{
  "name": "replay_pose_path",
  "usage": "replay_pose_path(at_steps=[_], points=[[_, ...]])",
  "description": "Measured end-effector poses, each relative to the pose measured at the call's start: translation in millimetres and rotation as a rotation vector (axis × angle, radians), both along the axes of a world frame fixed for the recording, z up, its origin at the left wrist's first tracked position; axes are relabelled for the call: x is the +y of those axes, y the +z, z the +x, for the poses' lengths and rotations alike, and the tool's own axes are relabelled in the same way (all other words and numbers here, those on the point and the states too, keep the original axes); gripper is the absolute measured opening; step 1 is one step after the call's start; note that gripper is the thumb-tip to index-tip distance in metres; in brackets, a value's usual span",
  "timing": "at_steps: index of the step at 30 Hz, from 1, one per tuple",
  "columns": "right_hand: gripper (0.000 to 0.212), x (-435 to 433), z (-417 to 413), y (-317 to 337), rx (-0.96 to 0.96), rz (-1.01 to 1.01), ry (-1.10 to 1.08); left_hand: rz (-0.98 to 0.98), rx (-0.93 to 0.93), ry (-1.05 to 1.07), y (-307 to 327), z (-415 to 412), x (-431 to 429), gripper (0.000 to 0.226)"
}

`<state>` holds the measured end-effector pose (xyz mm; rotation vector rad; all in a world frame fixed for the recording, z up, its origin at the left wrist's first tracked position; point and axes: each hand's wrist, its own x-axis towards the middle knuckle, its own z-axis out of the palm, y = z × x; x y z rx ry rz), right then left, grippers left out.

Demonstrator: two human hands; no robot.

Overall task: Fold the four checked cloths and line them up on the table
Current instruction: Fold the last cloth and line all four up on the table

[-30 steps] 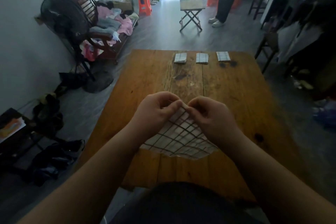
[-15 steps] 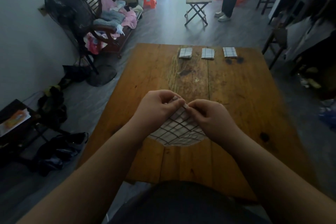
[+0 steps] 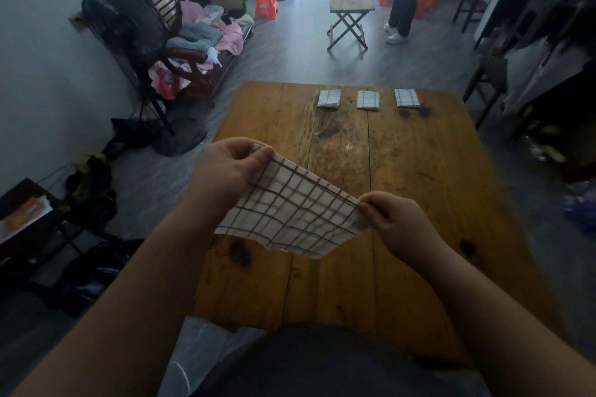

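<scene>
unfolded checked cloth (image 3: 292, 215): held stretched above near half of wooden worktop (image 3: 419, 171); left hand (image 3: 230, 167) fingers pinched on far-left corner, right hand (image 3: 395, 219) fingers pinched on right corner. three folded checked cloths (image 3: 367, 100): in a row along far edge, apart.

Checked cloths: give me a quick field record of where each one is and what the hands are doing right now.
folded cloths: three, in a row at the table's far edge, left, middle, right
fourth cloth: unfolded, stretched between both hands
left hand: pinching the cloth's far-left corner
right hand: pinching the cloth's right corner
table: wooden, bare in the middle
stage: three done, last fold not yet made
</scene>
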<state>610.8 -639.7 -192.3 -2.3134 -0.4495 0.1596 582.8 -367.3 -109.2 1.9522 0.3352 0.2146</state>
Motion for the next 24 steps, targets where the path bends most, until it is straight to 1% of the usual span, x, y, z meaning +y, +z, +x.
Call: replay_pose_path(at_steps=[4,6,8,11,15,17,19,24], points=[[0.016,-7.3,2.9,-6.8,0.005,-0.038,-0.032,0.034,-0.019,0.011,2.7,0.1,11.3,0.012],[0.015,-9.2,6.4,-9.2,-0.003,-0.093,-0.048,0.061,-0.015,-0.01,2.4,-2.0,12.9,0.012],[0.019,-7.2,9.7,-9.2,-0.029,-0.13,-0.072,0.095,-0.002,-0.056,1.1,-4.2,10.2,0.011],[0.025,5.8,9.1,-0.3,-0.085,-0.071,-0.085,0.182,0.019,-0.14,-2.1,-4.9,0.2,0.009],[0.031,32.2,-0.9,18.3,-0.091,0.024,0.025,0.237,0.038,-0.275,-6.8,-4.2,-18.0,0.007],[0.029,43.8,-4.7,24.7,-0.083,0.051,0.088,0.267,0.033,-0.339,-9.2,-5.3,-26.1,0.007],[0.022,52.6,-7.3,27.7,-0.065,0.059,0.139,0.323,0.016,-0.382,-11.7,-6.9,-31.3,0.007],[0.019,57.4,-8.3,25.3,-0.074,0.047,0.132,0.33,-0.005,-0.372,-17.0,-12.5,-33.0,0.011]])
